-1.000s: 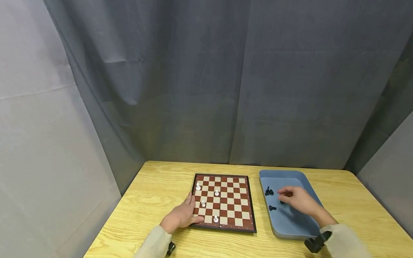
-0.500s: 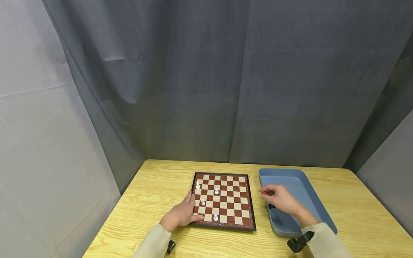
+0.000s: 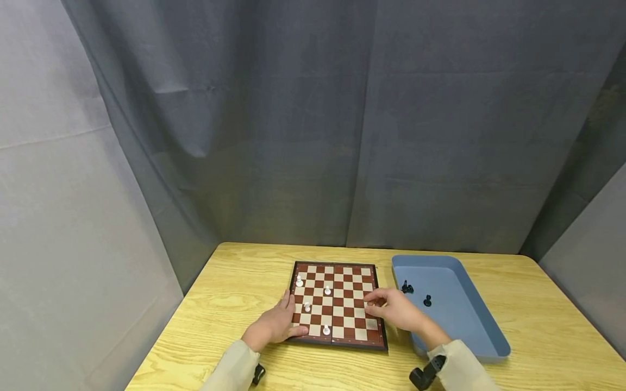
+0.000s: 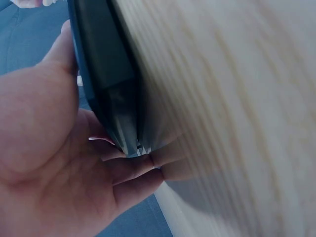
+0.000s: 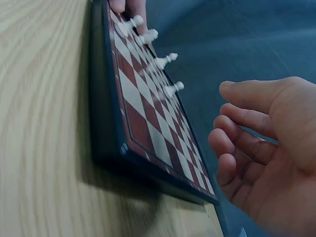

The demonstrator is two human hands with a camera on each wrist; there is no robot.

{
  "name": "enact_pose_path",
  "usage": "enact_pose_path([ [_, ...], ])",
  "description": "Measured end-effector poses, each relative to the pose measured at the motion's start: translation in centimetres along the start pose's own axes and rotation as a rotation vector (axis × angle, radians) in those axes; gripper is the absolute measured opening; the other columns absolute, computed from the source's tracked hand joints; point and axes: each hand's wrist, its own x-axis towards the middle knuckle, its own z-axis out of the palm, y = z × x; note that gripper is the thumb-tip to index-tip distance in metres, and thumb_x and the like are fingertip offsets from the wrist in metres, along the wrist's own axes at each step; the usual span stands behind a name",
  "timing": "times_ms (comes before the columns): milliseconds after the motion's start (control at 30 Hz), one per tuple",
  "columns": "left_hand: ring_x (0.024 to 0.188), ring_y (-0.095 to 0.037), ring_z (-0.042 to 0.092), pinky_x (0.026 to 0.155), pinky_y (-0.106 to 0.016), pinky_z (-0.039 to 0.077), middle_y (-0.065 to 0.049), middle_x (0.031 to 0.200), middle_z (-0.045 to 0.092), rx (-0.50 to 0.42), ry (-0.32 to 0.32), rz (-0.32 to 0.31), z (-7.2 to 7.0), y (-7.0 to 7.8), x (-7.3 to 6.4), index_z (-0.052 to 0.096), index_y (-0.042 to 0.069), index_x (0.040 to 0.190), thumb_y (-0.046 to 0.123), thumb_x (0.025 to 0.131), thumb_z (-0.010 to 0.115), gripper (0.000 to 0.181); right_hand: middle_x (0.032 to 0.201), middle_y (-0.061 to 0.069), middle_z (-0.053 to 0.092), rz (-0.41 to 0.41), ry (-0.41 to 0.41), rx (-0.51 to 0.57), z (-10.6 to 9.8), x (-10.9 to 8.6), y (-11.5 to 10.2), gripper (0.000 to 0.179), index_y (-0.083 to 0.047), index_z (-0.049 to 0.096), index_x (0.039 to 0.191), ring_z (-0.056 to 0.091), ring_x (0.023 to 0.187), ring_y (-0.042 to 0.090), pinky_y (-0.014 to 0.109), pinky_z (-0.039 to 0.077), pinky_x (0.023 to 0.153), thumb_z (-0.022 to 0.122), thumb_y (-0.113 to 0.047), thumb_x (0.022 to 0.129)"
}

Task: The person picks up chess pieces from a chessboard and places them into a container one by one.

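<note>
My left hand (image 3: 275,325) rests against the left edge of the chessboard (image 3: 352,304), its thumb over the near-left corner. In the left wrist view, the fingers of the left hand (image 4: 98,168) reach past the board's dark edge to the table. Several white chess pieces (image 3: 326,329) stand on the left half of the board. My right hand (image 3: 398,310) hovers over the board's right edge. Its thumb and fingers are loosely bent and apart, with nothing visible between them in the right wrist view.
A blue tray (image 3: 455,312) stands right of the board. Black chess pieces (image 3: 407,288) lie near its left wall, and another black piece (image 3: 427,300) is farther right. The yellow wooden table (image 3: 235,282) backs onto a grey curtain (image 3: 293,136).
My right hand has moved left, from above the tray to the board's right edge, uncovering a black piece in the tray. The left hand and the white pieces have stayed in place.
</note>
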Motion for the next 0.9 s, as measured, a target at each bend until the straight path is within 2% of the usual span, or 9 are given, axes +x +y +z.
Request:
enact_pose_path([
  [167, 0.138, -0.034, 0.024, 0.099, -0.042, 0.042, -0.025, 0.154, 0.009, 0.006, -0.002, 0.002, -0.1, 0.0, 0.0, 0.021, -0.006, 0.148, 0.064, 0.086, 0.048, 0.096, 0.096, 0.002, 0.063, -0.031, -0.024, 0.022, 1.1, 0.6, -0.4, 0.023, 0.000, 0.067, 0.108, 0.057, 0.081, 0.018, 0.028, 0.050, 0.064, 0.065, -0.015, 0.091],
  [333, 0.138, -0.034, 0.025, 0.100, -0.042, 0.041, -0.025, 0.154, 0.008, 0.005, -0.003, 0.001, 0.0, -0.1, 0.1, 0.020, -0.006, 0.148, 0.064, 0.087, 0.048, 0.096, 0.092, -0.001, 0.063, -0.041, -0.033, 0.029, 2.3, 1.2, -1.0, 0.021, -0.001, 0.068, 0.106, 0.058, 0.081, 0.017, 0.028, 0.050, 0.065, 0.066, -0.014, 0.090],
  [567, 0.138, -0.034, 0.025, 0.099, -0.043, 0.041, -0.025, 0.154, 0.008, 0.000, 0.005, 0.003, 0.0, -0.2, 0.1, 0.021, -0.007, 0.147, 0.063, 0.087, 0.048, 0.097, 0.091, 0.001, 0.064, -0.044, -0.084, 0.069, 4.2, 1.8, -1.6, 0.020, -0.001, 0.068, 0.106, 0.058, 0.079, 0.017, 0.028, 0.050, 0.065, 0.067, -0.012, 0.089],
  [900, 0.138, -0.035, 0.024, 0.102, -0.044, 0.037, -0.025, 0.154, 0.008, -0.034, 0.006, -0.003, -0.1, -0.1, 0.1, 0.021, -0.007, 0.147, 0.063, 0.086, 0.050, 0.097, 0.088, -0.003, 0.062, -0.031, -0.113, 0.013, 6.0, 2.3, -2.0, 0.017, -0.007, 0.070, 0.102, 0.057, 0.076, 0.012, 0.027, 0.049, 0.064, 0.070, -0.014, 0.087],
])
